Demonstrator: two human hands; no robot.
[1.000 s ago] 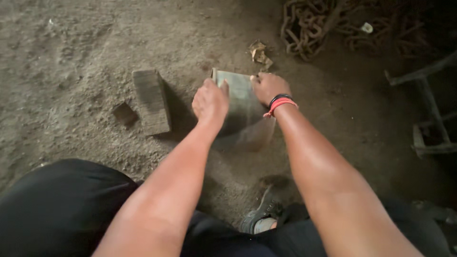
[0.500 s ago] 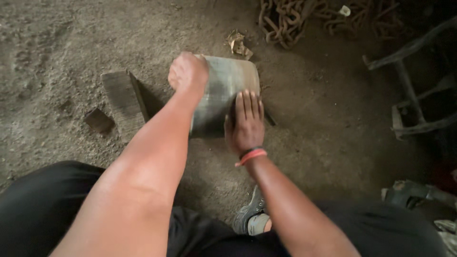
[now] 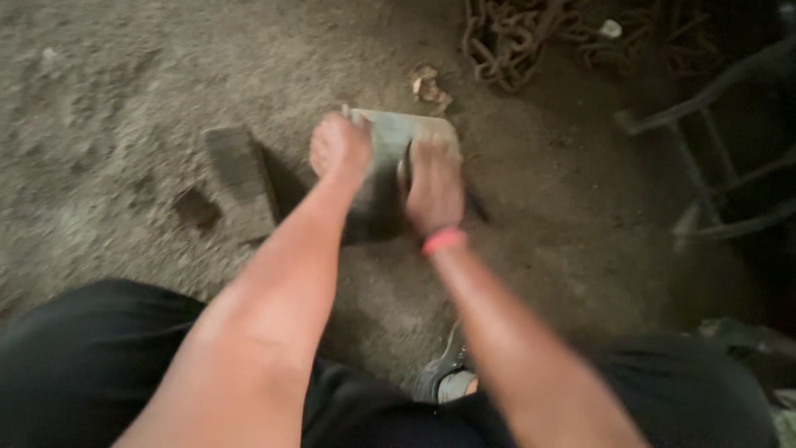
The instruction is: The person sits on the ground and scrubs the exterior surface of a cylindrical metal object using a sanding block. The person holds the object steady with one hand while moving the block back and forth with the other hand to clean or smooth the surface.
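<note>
Both hands are down on a grey rectangular slab [image 3: 390, 137] that lies flat on the sandy floor [image 3: 124, 99], right in front of the person's knees. The left hand [image 3: 338, 148] is curled into a loose fist over the slab's left edge, the fingers folded under so that I cannot tell whether they grip the edge or only press on it. The right hand [image 3: 433, 184] lies flat on top, palm down, fingers stretched out together toward the far edge, holding nothing, just bearing on the slab. A pink wristband [image 3: 443, 241] sits on that wrist. The frame is blurred with motion, so finer detail of the fingers is lost.

Just to the left of the slab lies a darker oblong block [image 3: 240, 170], apart from it, with a small dark patch [image 3: 197, 207] in the sand beside the block. Beyond the slab's far edge is a bit of crumpled, brownish scrap [image 3: 429, 87]. Farther back a heap of rusty chain [image 3: 514, 41] lies on the floor, and a dark metal frame [image 3: 713, 166] stands off to the right. A shoe [image 3: 448, 382] shows between the person's legs.
</note>
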